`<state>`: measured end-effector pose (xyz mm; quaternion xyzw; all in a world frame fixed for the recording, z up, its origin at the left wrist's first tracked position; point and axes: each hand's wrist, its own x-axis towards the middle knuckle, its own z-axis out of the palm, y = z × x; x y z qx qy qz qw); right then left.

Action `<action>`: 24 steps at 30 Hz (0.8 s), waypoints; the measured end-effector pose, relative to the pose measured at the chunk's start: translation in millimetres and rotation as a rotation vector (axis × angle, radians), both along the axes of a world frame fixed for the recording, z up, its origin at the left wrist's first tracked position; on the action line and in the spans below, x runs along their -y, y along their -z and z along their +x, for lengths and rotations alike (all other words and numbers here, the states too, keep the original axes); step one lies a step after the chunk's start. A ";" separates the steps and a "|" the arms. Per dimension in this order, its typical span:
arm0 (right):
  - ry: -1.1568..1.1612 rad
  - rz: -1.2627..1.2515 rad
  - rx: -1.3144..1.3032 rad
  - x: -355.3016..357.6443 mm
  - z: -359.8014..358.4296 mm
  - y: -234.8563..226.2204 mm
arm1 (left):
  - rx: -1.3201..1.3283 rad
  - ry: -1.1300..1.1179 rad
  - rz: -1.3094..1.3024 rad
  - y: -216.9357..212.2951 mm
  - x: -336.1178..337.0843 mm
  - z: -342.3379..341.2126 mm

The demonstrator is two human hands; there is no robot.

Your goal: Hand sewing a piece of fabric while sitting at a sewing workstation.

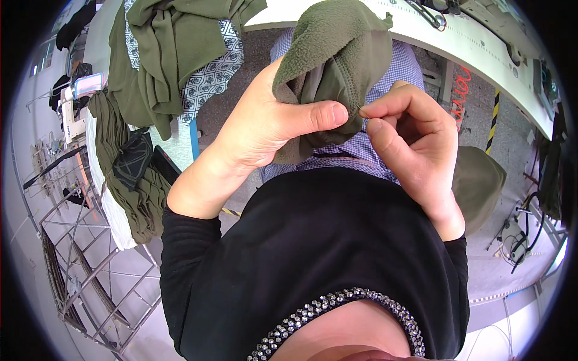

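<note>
An olive-green fleece piece [328,45], rounded like a hood or cap, hangs over my lap with its smoother inner side and a curved seam partly showing. My left hand [280,123] grips it, thumb on top along the inner side and the other fingers hidden beneath the cloth. At the seam's lower right edge, my right hand [415,129] is closed in a pinch. Its index fingertip meets the edge of the cloth; whatever lies between finger and thumb is too small to make out.
A white sewing table [506,90] curves along the far right with machine parts on it. At the far left lie olive cloth [174,54] and patterned fabric [211,84]. Stacked olive pieces [129,198] rest on the left. More olive cloth [478,186] is beside my right forearm.
</note>
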<state>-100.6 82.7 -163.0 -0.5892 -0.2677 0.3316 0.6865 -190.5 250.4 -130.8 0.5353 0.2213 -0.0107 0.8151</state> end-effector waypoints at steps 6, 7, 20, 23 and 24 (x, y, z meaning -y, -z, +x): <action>0.014 -0.002 -0.057 -0.3 -1.4 -1.7 | -0.003 0.015 -0.013 1.7 -1.9 0.3; 0.015 0.001 -0.043 -0.3 -1.4 -1.7 | -0.003 0.016 -0.012 1.8 -2.0 0.1; 0.009 -0.011 -0.003 1.0 -0.5 -1.4 | 0.004 0.011 -0.004 1.6 -1.1 -0.3; 0.009 -0.015 0.039 0.1 -0.3 -0.7 | 0.008 0.010 -0.003 2.4 -1.1 -0.4; 0.013 -0.014 0.035 0.0 -0.6 -0.6 | 0.022 0.013 0.005 2.6 -1.1 -0.5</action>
